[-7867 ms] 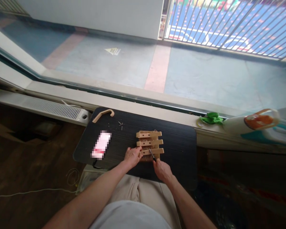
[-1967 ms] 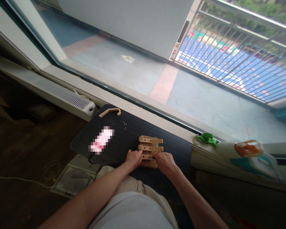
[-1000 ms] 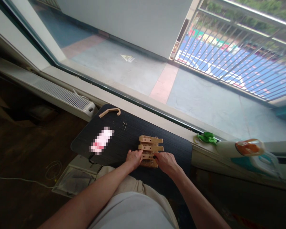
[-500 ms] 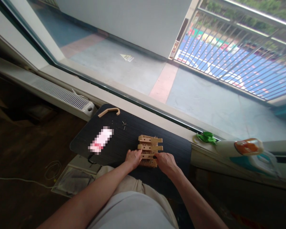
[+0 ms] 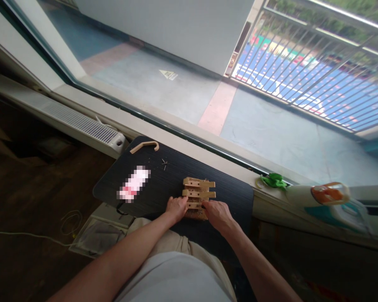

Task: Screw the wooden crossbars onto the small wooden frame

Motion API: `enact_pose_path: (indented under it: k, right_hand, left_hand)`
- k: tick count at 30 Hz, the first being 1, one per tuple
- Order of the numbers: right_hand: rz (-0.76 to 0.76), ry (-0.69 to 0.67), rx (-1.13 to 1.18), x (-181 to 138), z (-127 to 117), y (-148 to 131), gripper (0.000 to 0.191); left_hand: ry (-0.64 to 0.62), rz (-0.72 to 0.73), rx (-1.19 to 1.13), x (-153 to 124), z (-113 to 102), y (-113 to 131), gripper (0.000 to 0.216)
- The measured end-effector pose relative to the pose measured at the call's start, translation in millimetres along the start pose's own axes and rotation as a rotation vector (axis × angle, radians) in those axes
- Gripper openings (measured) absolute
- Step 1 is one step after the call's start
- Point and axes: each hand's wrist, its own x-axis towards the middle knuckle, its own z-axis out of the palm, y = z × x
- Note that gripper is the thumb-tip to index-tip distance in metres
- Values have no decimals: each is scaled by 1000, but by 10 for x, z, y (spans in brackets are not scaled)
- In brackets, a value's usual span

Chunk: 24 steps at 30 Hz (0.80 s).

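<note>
A brown, cork-like block [image 5: 196,215] lies on the black table with three pale wooden strips across it. Each strip has small dark holes. My left hand [image 5: 177,208] grips the left end of the nearest wooden strip [image 5: 193,205], fingers closed. At the strip's right end, my right hand [image 5: 219,213] is closed in a pinch on a thin dark item over the wood; its kind is mostly hidden by the fingers. Farther off are the middle wooden strip [image 5: 199,194] and the far wooden strip [image 5: 199,183], untouched by either hand.
On the black table [image 5: 173,180] lie a curved wooden hook [image 5: 145,145], several small metal pieces like screws [image 5: 164,162] and a blurred-out item [image 5: 134,183]. A window ledge [image 5: 189,142] borders the far side. A radiator [image 5: 82,126] stands left, a green cloth [image 5: 274,180] right.
My right hand has shifted slightly left along the nearest strip. My left hand holds the same place, and the block and strips stay put.
</note>
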Motion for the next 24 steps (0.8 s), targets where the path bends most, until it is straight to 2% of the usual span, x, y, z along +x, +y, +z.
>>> enact_pose_path:
  k: [24]
  right_hand:
    - [9, -7, 8, -30, -46, -45, 23]
  left_hand:
    - [-26, -2, -9, -18, -40, 16, 23]
